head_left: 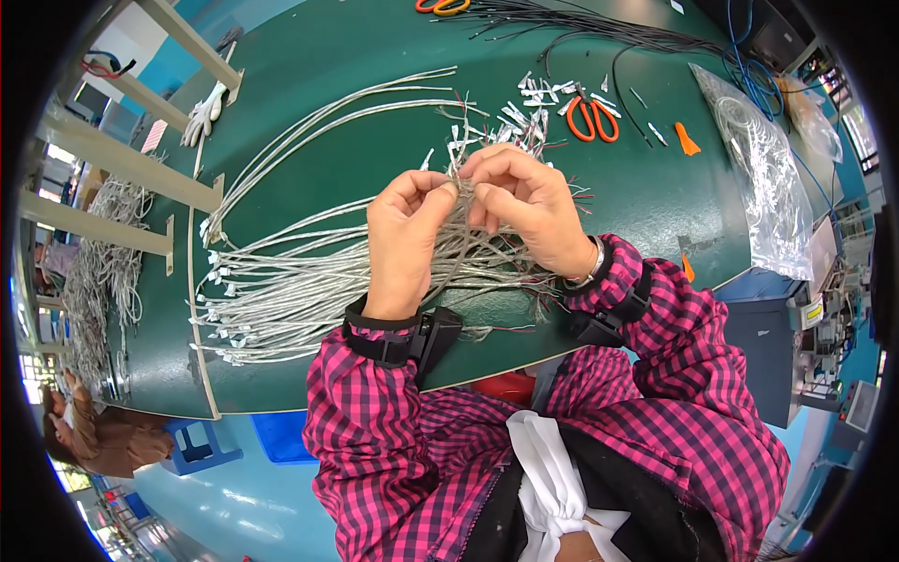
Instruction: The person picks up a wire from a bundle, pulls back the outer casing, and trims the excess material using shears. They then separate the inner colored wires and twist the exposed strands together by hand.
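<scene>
Both of my hands meet above a spread of grey braided cables on the green table. My left hand pinches the frayed end of a cable between thumb and index finger. From the other side, my right hand closes thumb and fingers on the same frayed strands. The cables lie roughly side by side, with white tags at their left ends and loose braid and thin red wires at their right ends. A few separate cables curve away toward the far left. Fingers partly hide the exact grip.
Orange-handled scissors lie beyond my right hand, beside scattered white tags. Black cables stretch along the far side. A clear plastic bag lies at the right. Beige metal posts and a white glove are at the left.
</scene>
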The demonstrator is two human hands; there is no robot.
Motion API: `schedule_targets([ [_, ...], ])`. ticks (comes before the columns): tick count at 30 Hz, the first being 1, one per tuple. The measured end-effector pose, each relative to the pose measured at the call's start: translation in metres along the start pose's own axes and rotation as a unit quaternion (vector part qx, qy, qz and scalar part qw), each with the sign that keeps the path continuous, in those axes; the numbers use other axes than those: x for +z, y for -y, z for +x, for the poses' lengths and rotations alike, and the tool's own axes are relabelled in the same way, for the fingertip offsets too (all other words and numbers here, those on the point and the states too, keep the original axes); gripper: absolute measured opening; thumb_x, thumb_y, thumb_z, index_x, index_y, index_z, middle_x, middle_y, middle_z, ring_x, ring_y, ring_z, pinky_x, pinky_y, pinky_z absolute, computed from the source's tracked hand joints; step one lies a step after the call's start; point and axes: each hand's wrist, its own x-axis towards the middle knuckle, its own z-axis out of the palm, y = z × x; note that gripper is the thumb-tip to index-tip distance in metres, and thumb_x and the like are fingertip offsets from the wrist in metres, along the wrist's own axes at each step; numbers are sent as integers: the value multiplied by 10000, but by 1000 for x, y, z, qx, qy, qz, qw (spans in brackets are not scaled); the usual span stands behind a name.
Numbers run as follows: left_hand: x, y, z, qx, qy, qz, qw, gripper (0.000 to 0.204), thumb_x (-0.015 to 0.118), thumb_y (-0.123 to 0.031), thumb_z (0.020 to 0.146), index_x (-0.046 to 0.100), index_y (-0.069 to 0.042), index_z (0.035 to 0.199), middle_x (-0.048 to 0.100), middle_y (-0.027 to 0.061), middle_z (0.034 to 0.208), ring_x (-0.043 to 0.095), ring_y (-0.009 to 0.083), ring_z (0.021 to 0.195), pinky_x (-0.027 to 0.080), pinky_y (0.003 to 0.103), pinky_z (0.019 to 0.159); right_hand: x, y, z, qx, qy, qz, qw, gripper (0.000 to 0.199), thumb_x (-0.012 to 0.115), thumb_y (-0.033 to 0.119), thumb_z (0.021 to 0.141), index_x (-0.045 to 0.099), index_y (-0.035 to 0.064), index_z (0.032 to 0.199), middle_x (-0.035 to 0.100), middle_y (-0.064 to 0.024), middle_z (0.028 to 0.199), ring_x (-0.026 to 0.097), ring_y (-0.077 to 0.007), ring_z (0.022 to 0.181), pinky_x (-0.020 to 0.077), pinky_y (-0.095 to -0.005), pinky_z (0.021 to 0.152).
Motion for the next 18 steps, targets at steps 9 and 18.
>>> schedule_targets([
  [9,-4,-2,4,31,-29,1,999,78,631,-49,828,622,11,877,605,-8,790,523,36,712,414,180,663,0,5,3,50,-6,-2,999,123,547,66,890,570,-10,984,576,-69,989,589,-97,720,469,-217,588],
  [18,0,0,1,15,13,15,1000,86,624,-62,840,623,8,891,603,-6,802,514,38,696,406,182,643,-5,3,3,83,16,91,992,198,576,111,884,561,-12,1039,585,-57,911,556,-78,672,431,-212,572],
])
